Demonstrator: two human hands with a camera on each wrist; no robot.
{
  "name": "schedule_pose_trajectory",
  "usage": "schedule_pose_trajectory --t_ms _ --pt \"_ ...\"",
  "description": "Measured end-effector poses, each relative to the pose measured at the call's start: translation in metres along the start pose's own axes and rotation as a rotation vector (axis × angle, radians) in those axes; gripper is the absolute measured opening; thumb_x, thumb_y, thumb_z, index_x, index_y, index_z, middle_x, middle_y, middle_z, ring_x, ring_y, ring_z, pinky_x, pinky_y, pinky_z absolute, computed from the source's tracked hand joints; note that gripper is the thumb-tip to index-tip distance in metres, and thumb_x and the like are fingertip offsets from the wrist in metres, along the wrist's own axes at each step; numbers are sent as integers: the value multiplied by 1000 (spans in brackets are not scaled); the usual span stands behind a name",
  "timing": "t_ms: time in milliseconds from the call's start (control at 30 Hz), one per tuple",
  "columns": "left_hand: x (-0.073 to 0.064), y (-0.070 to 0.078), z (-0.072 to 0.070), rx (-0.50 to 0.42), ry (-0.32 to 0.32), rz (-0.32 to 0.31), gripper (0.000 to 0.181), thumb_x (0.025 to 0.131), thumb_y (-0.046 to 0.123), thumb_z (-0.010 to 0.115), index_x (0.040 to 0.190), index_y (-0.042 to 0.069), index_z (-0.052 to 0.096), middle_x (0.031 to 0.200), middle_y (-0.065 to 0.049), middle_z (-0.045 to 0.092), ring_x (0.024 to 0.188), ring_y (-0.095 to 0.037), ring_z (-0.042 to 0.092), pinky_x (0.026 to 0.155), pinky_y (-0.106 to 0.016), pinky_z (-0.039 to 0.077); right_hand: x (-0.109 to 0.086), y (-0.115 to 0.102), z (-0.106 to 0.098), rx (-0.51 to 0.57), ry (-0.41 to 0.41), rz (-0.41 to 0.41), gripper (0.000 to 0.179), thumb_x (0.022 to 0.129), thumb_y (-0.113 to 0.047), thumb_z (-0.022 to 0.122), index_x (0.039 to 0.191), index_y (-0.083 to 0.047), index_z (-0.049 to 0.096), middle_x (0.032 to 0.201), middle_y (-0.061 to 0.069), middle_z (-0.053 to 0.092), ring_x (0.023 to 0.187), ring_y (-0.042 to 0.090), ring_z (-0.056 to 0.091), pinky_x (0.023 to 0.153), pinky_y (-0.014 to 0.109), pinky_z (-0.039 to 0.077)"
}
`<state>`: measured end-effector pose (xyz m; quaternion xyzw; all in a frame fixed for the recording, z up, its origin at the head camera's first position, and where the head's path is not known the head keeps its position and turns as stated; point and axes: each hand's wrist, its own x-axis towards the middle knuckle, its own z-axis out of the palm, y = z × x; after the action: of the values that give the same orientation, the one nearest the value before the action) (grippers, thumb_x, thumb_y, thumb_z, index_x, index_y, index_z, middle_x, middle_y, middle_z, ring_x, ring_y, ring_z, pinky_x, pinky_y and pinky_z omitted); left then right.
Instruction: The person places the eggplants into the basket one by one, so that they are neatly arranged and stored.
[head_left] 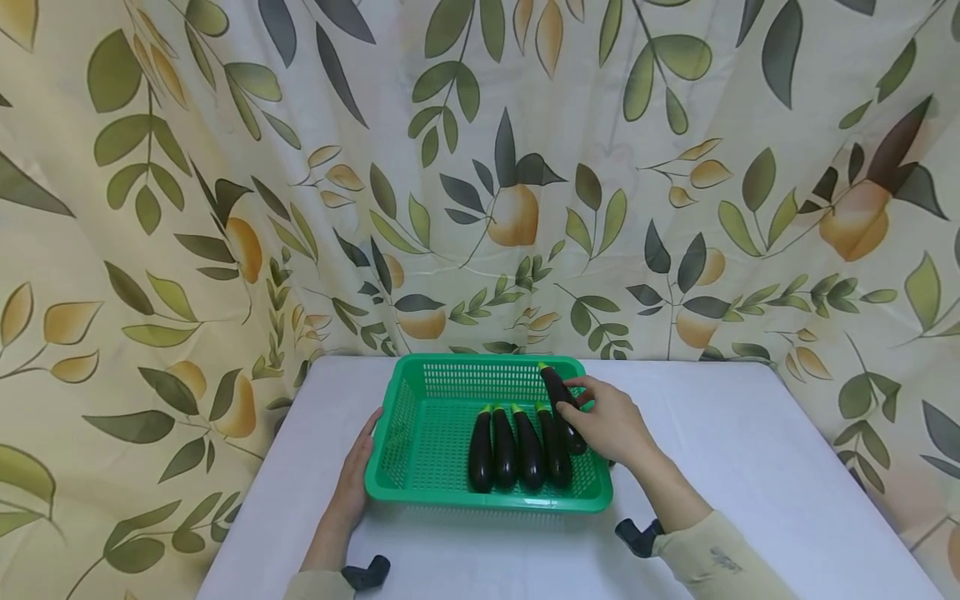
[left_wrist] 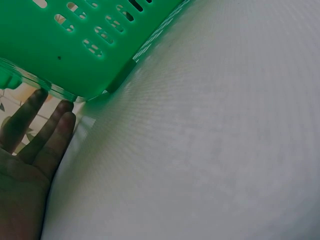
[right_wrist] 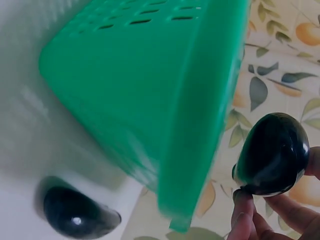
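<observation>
A green plastic basket with perforated walls stands on the table. Inside its right half, several dark purple eggplants lie side by side, green stem ends toward the back. My right hand holds another eggplant between thumb and fingers, tilted over the basket's right side; the right wrist view shows its rounded end up close. On the left, my left hand rests along the basket's outer wall, and in the left wrist view its extended fingers reach up to the rim.
One more eggplant lies on the white tabletop just outside the basket's right wall, mostly hidden behind the right hand in the head view. A leaf-and-fruit patterned curtain hangs behind the table. Dark wrist mounts sit near both sleeves.
</observation>
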<state>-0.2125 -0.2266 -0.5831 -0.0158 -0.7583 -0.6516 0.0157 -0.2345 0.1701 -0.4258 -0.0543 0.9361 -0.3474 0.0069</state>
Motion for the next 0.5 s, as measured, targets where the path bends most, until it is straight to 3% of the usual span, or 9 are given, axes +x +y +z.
schedule_pose_trajectory --t_ms 500 --pt "-2 2 2 -12 5 2 44 103 54 19 146 51 30 156 23 24 151 -16 10 115 -68 3 3 -16 24 39 -3 -7 43 90 -34 67 128 -15 60 106 11 66 74 18 58 55 27 50"
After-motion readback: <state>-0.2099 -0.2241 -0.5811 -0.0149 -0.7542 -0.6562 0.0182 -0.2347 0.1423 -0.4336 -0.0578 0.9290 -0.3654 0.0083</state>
